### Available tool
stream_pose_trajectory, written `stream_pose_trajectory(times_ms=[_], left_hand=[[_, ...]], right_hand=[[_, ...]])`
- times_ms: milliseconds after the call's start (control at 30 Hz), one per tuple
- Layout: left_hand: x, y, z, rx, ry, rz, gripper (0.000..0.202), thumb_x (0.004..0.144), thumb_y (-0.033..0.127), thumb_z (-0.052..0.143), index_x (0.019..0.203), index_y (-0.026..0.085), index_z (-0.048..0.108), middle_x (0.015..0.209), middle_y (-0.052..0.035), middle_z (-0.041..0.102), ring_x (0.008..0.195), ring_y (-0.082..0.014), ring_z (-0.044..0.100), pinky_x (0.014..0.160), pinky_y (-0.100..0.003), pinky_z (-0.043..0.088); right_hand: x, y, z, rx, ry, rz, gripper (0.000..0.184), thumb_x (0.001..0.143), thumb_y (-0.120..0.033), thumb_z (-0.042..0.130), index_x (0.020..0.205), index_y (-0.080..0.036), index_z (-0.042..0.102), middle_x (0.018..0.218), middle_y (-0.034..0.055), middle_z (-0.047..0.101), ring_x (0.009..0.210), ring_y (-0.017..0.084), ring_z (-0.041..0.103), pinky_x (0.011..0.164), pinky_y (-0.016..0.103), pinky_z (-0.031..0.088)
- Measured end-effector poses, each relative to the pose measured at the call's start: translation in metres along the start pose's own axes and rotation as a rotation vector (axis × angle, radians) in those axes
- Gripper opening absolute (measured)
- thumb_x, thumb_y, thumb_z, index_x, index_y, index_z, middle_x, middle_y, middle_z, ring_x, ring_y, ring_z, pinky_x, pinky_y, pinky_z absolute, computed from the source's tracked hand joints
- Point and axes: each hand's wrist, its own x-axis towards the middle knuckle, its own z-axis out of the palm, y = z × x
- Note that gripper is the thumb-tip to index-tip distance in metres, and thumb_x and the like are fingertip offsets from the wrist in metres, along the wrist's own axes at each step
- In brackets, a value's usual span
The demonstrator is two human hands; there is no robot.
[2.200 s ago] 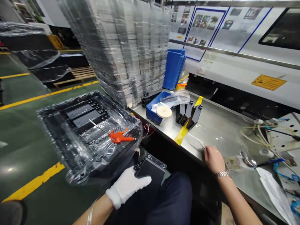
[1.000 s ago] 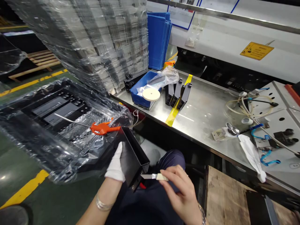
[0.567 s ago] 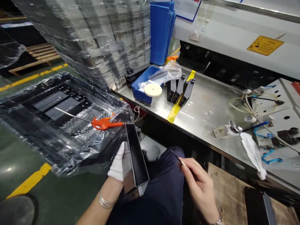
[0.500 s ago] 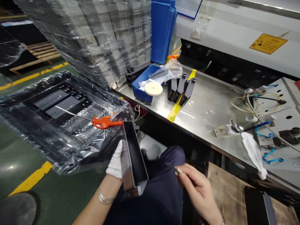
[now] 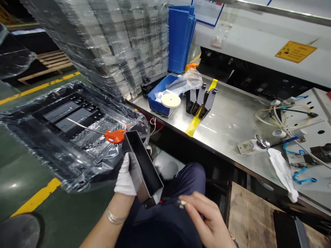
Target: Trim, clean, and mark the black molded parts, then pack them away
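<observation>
My left hand point(image 5: 126, 179), in a white glove, grips a long black open-topped rectangular housing point(image 5: 146, 165) by its left side. The housing is tilted over my lap, its hollow side facing up. My bare right hand point(image 5: 204, 215) is closed in a pinch on a small pale piece point(image 5: 183, 203), too small to name. That piece is just right of the housing's near end and apart from it. Beyond the housing's far end lies an orange air blow gun point(image 5: 115, 136) with a long thin metal tube.
A plastic-lined black tray point(image 5: 103, 156) holding flat parts stands at left. On the metal bench point(image 5: 227, 127) are several black housings point(image 5: 207, 103), a blue bin point(image 5: 157, 106), a cream disc point(image 5: 170, 100), tubing and a white cloth point(image 5: 283, 172). Wrapped stacked trays point(image 5: 108, 41) rise behind.
My right hand has moved left and slightly down, bringing the small piece closer to the housing's near end. The housing's far end has swung a little to the left.
</observation>
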Motion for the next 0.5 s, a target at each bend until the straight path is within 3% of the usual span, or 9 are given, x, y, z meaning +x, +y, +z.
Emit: stream_pose_trajectory(times_ms=[100,233,400,500], left_hand=[[0.000,-0.007,0.018,0.053,0.143,0.059,0.069,0.095,0.061,0.024,0.100,0.015,0.075,0.086,-0.0112,0.076,0.079,-0.0229,0.072,0.078,-0.035,0.059],[-0.002,-0.013,0.036,0.096,0.382,0.180,0.070,0.096,0.058,0.020,0.086,0.017,0.075,0.075,-0.0081,0.075,0.068,-0.0196,0.071,0.076,-0.032,0.059],[-0.008,-0.004,0.031,0.044,0.199,0.130,0.075,0.091,0.068,0.017,0.081,0.017,0.072,0.069,-0.0083,0.072,0.065,-0.0200,0.069,0.069,-0.033,0.059],[-0.009,0.000,0.023,0.023,0.158,0.170,0.067,0.092,0.065,0.023,0.087,0.020,0.072,0.074,-0.0064,0.073,0.071,-0.0206,0.070,0.069,-0.033,0.059]], right_hand=[[-0.001,0.004,0.012,-0.022,0.233,-0.092,0.036,0.095,-0.010,0.051,0.126,-0.025,0.062,0.095,0.0053,0.063,0.087,0.014,0.062,0.076,0.025,0.051],[0.000,0.010,0.028,-0.029,0.224,-0.177,0.043,0.092,-0.005,0.052,0.130,-0.025,0.059,0.094,0.0056,0.059,0.084,0.015,0.060,0.071,0.028,0.052],[0.002,0.013,0.026,-0.064,0.356,-0.076,0.038,0.093,-0.007,0.054,0.125,-0.026,0.064,0.092,0.0047,0.059,0.083,0.014,0.060,0.072,0.027,0.052],[0.000,0.010,0.026,-0.030,0.282,-0.139,0.041,0.092,-0.007,0.055,0.127,-0.026,0.062,0.093,0.0048,0.060,0.082,0.014,0.060,0.070,0.026,0.052]])
